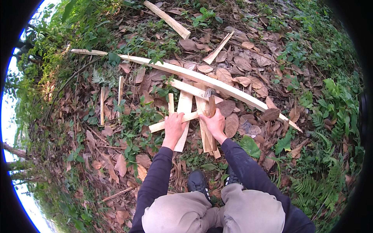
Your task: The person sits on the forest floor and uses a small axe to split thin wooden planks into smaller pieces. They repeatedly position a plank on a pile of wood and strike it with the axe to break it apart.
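Observation:
My left hand (pixel 175 126) is closed round a short wooden strip (pixel 157 127), which lies slantwise across several upright-lying boards. My right hand (pixel 214 123) is wrapped round the handle of a hammer (pixel 211 103), its metal head pointing away from me; the thumb side is against the strip's right end. Beneath the strip are a wide pale board (pixel 184 105) and, to its right, a narrower board group (pixel 206 136). A crosswise slat (pixel 188 88) rests over their far ends. A short stick (pixel 171 101) stands out just beyond my left hand.
Past the slat, a long pale plank (pixel 186 72) runs across the leaf-covered ground. Farther off lie a thick wood piece (pixel 168 19) and a split offcut (pixel 218 48). Two thin sticks (pixel 120 93) are at the left. Ferns (pixel 311 190) grow on the right; my shoes (pixel 198 181) are close by.

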A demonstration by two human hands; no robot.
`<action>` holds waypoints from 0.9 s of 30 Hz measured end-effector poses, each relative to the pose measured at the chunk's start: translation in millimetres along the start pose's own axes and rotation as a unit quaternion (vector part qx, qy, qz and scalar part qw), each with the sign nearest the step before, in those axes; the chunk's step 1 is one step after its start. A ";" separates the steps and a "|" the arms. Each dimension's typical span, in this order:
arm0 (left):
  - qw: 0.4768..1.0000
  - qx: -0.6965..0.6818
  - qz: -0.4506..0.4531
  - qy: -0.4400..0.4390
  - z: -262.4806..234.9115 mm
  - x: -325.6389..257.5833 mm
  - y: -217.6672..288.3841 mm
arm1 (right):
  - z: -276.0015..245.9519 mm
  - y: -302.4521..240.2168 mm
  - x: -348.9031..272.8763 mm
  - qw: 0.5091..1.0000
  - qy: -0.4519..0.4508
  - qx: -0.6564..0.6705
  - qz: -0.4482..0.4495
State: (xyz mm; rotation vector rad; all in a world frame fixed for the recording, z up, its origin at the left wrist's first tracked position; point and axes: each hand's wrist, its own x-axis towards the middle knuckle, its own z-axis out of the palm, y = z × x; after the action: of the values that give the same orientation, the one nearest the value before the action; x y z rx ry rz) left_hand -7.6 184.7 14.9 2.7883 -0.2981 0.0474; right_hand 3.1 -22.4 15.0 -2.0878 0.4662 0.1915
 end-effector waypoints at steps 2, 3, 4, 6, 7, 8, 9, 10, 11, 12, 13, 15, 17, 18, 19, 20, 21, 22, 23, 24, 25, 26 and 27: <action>1.000 -0.010 -0.013 -0.011 -11.3 8.1 19.8 | -4.8 11.8 7.8 0.999 0.002 -0.049 0.008; 0.998 -0.053 -0.024 0.013 -9.3 8.5 20.9 | -3.4 10.5 7.6 0.999 0.001 -0.050 0.010; 0.994 -0.096 -0.034 0.037 -6.8 10.4 22.0 | -1.5 9.3 7.4 0.999 0.000 -0.051 0.012; 0.977 -0.194 -0.073 0.053 -2.2 14.9 24.0 | -0.4 9.7 7.0 0.999 0.012 -0.047 0.001; 0.962 -0.248 -0.101 0.044 0.0 17.8 24.9 | -0.6 11.1 6.2 0.999 0.025 -0.043 -0.013; 0.944 -0.302 -0.129 0.035 1.7 20.8 25.7 | -1.5 12.6 5.2 0.998 0.038 -0.038 -0.026; 0.942 -0.308 -0.128 0.037 5.1 20.9 24.3 | -2.4 14.9 1.8 0.999 0.027 -0.011 -0.026; 0.943 -0.304 -0.131 0.044 8.1 20.4 23.1 | -4.9 17.8 -2.1 0.999 0.017 0.017 -0.026; 0.943 -0.299 -0.134 0.050 10.8 19.6 21.9 | -7.8 20.6 -6.6 0.999 0.006 0.045 -0.026; 0.943 -0.298 -0.137 0.056 10.6 21.6 27.2 | -14.7 27.1 -10.2 0.998 -0.009 0.057 -0.017; 0.933 -0.317 -0.171 -0.008 7.2 20.6 28.4 | -22.3 33.8 -15.1 0.997 -0.024 0.069 -0.008; 0.908 -0.372 -0.191 -0.018 3.2 17.3 31.8 | -36.7 40.7 -27.0 0.991 -0.046 0.123 -0.007; 0.900 -0.390 -0.196 0.007 0.8 13.6 33.2 | -44.8 38.7 -36.1 0.995 -0.058 0.079 -0.003; 0.942 -0.307 -0.132 0.038 1.2 13.6 29.8 | -47.1 38.5 -39.3 0.996 -0.062 0.059 0.001; 0.971 -0.221 -0.066 0.069 0.7 14.7 24.3 | -42.5 41.7 -38.8 0.997 -0.050 0.062 -0.020; 0.986 -0.132 0.001 0.099 1.2 16.3 20.3 | -33.7 43.6 -36.5 0.996 -0.037 0.064 -0.042; 0.984 -0.149 0.006 0.102 0.0 18.6 20.9 | -26.9 42.0 -35.6 0.995 -0.025 0.068 -0.062; 0.979 -0.173 -0.032 0.103 -1.7 20.0 21.0 | -21.5 41.0 -35.0 0.996 -0.036 0.061 -0.052; 0.972 -0.196 -0.071 0.104 -3.6 20.9 20.7 | -15.8 39.8 -34.3 0.997 -0.047 0.053 -0.042; 0.964 -0.218 -0.109 0.108 -6.5 23.2 19.2 | -11.1 38.7 -33.0 0.997 -0.057 0.047 -0.034; 0.963 -0.198 -0.100 0.151 -5.6 24.3 16.0 | -7.9 38.5 -33.0 0.995 -0.052 0.071 -0.040; 0.967 -0.191 -0.101 0.133 -8.1 23.9 11.9 | -7.4 39.5 -32.6 0.996 -0.049 0.057 -0.044; 0.971 -0.181 -0.103 0.116 -10.9 20.8 2.4 | -5.6 39.9 -32.3 0.997 -0.047 0.043 -0.048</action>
State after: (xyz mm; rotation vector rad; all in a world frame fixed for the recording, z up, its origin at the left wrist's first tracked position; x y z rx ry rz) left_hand 12.3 181.9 27.4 2.4048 0.0416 0.2423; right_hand -42.6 -37.8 -3.1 -2.0014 0.3104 0.2082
